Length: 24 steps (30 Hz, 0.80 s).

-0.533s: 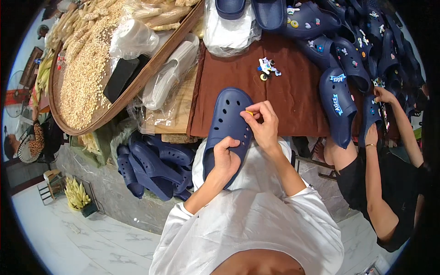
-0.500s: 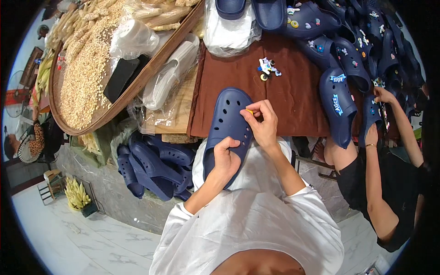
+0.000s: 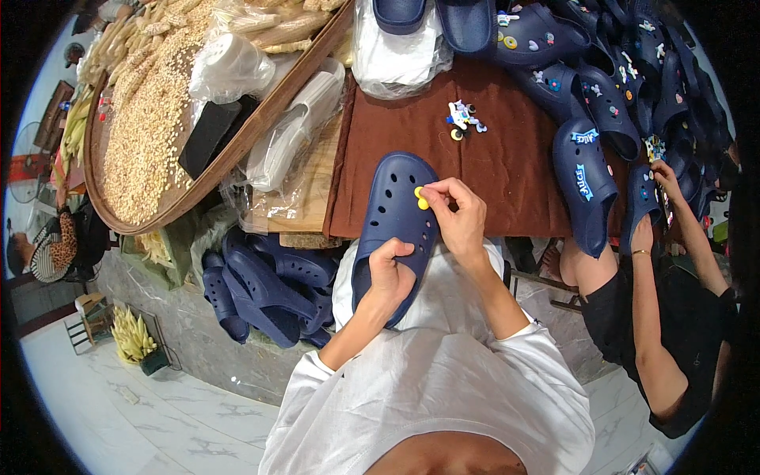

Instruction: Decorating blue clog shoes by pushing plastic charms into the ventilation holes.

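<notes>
The right hand now presses a small yellow charm against the navy clog, its grip pinched shut on it; half a second ago the charm was hardly visible. The left hand clasps the clog's heel at 6 o'clock, over the brown surface edge.

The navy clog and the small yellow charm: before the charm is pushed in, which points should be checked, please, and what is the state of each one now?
1. Clog held steady: ok. The left hand grips the navy clog at its heel end.
2. Charm in the hand: ok. The right hand pinches the yellow charm at its fingertips.
3. Charm over a hole: cannot tell. It sits against the perforated upper, but the exact hole is hidden.
4. Charm already seated: cannot tell.
5. Spare charms in reach: ok. A small pile of charms lies on the brown cloth.
6. Neighbour's hands clear: ok, they are at the clogs to the right.
</notes>
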### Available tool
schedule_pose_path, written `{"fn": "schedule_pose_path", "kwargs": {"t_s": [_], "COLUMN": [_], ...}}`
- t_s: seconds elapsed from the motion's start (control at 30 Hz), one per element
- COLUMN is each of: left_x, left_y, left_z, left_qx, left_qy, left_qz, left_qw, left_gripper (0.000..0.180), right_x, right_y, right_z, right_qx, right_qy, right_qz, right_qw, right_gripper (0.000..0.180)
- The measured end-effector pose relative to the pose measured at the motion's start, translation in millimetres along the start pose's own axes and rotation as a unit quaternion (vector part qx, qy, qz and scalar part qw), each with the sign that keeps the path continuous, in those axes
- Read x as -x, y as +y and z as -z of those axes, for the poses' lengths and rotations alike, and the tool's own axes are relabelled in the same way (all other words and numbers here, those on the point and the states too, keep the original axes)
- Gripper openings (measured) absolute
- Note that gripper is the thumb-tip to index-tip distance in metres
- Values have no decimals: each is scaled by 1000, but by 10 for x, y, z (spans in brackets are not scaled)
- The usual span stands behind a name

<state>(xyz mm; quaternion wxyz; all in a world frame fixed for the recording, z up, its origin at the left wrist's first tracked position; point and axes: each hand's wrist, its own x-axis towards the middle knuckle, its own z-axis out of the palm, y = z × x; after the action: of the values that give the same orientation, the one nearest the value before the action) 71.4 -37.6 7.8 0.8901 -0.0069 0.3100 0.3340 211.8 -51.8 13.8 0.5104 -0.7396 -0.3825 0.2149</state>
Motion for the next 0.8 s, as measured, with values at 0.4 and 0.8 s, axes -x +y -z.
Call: {"fn": "schedule_pose_path", "kwargs": {"t_s": [0.4,0.8], "left_x": [-38,-51], "left_y": [-15,-16], "left_z": [196,335], "left_qx": [-75,-81], "left_qy": [1,51], "left_qz": [-16,-9], "left_qw": [997,995], "left_gripper": [68,76], "right_x": [-146,-382], "right_y": [278,269], "right_z": [182,235], "right_qx": [-46,-106], "right_qy": [-123,-307], "right_qz": [-5,-76], "right_qw": [991,943], "right_gripper": [49,58]}}
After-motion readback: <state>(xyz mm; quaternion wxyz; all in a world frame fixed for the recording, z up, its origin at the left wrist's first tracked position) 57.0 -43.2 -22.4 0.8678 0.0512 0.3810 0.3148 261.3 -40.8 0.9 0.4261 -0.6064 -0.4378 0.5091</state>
